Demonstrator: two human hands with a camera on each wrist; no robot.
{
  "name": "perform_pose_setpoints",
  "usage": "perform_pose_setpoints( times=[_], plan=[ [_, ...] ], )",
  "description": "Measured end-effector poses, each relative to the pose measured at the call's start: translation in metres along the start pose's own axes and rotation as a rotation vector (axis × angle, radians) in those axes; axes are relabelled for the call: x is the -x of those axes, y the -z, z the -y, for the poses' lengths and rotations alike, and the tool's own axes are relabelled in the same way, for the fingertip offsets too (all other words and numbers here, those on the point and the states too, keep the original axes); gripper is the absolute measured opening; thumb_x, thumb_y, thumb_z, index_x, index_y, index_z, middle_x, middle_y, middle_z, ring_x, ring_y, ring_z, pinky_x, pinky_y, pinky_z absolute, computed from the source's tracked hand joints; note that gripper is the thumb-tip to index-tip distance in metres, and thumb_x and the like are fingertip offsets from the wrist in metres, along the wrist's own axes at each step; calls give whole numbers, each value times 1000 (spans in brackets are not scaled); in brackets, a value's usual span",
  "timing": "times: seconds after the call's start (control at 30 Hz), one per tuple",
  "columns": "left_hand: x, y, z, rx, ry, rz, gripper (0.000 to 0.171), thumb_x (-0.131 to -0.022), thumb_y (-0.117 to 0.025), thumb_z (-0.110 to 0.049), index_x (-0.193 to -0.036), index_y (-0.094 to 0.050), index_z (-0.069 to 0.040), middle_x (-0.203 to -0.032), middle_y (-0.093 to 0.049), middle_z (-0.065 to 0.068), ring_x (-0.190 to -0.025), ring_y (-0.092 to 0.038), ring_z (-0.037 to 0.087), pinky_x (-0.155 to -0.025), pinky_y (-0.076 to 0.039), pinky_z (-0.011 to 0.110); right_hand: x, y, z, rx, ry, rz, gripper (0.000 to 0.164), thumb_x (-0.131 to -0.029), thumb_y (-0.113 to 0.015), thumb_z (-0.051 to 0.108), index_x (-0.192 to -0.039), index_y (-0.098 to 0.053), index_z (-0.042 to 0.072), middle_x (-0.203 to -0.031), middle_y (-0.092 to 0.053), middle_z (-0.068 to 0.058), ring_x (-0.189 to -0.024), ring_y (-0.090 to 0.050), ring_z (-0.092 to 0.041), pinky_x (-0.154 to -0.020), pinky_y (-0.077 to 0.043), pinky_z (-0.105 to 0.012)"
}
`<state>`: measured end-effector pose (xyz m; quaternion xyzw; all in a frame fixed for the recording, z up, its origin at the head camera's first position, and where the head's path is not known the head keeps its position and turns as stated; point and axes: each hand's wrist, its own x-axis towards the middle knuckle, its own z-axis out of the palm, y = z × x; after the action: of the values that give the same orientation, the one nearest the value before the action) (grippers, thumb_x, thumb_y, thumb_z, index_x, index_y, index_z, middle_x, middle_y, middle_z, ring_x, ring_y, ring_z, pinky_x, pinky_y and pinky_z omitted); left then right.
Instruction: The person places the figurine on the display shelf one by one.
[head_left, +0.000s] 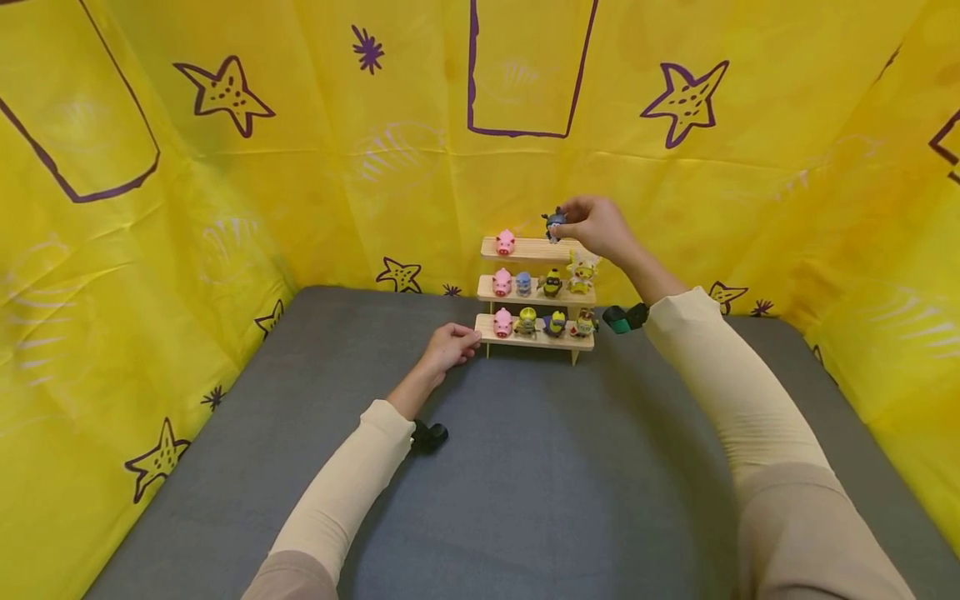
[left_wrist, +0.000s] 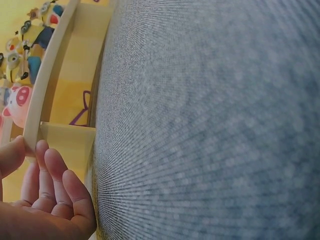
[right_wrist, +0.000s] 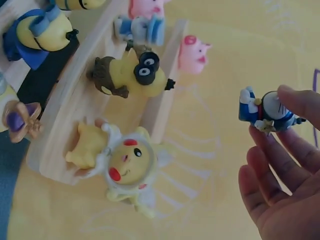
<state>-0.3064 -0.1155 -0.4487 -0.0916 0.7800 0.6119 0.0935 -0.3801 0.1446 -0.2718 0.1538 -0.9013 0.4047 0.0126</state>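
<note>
A small blue-and-white cat figurine with a dark cap is pinched between the thumb and fingertips of my right hand, just above the top tier of a wooden display stand. In the left wrist view, the thumb and fingers of my left hand grip the left end of the stand's lowest tier. One pink pig figurine stands alone at the left of the top tier. Below it, the middle tier carries a second pig, a pale-blue figurine, a goggled yellow figurine and a hooded yellow figurine.
The lowest tier holds a third pig and several yellow figurines, one with a blue cape. Under the stand lies a grey cloth surface. Yellow fabric with purple starfish drawings rises close behind the stand and along both sides.
</note>
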Motion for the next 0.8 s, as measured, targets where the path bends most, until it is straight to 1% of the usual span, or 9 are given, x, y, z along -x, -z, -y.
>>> perform_pose_setpoints(
  times=[0.17, 0.37, 0.53, 0.67, 0.8],
  plan=[
    [1, 0, -1, 0, -2, 0, 26, -95, -64, -26, -110, -61, -6, -93, -67, 5, -74, -59, 11, -65, -48, 24, -10, -7, -6, 43, -11, -4, 45, -91, -68, 21, -129, -57, -2, -121, -63, -24, -110, -60, -34, -92, -47, -44],
    [-1, -1, 1, 0, -7, -2, 27, -95, -65, -27, -110, -61, -6, -95, -67, 6, -76, -59, 12, -66, -48, 24, -17, -15, -18, 111, -43, 11, 43, -92, -68, 20, -127, -56, -2, -122, -62, -24, -109, -58, -35, -88, -47, -44],
    [-2, -1, 2, -5, -11, -2, 27, -95, -64, -28, -109, -61, -6, -95, -67, 6, -76, -58, 12, -66, -48, 24, -21, -20, -23, 123, -51, 7, 41, -92, -67, 19, -126, -56, -3, -120, -61, -25, -106, -57, -35, -85, -46, -44],
    [-3, -1, 2, -5, -10, -4, 27, -95, -64, -28, -110, -61, -6, -95, -67, 6, -75, -59, 12, -66, -48, 24, -23, -24, -25, 136, -41, 8, 41, -92, -67, 17, -124, -56, -5, -119, -62, -26, -106, -58, -37, -88, -46, -45],
    [-3, 0, 2, -6, -4, -3, 27, -95, -64, -28, -110, -61, -6, -96, -67, 6, -76, -59, 12, -66, -48, 24, -24, -27, -26, 151, -30, 31, 43, -93, -65, 17, -128, -54, -6, -124, -61, -27, -112, -58, -38, -92, -46, -46]
  ],
)
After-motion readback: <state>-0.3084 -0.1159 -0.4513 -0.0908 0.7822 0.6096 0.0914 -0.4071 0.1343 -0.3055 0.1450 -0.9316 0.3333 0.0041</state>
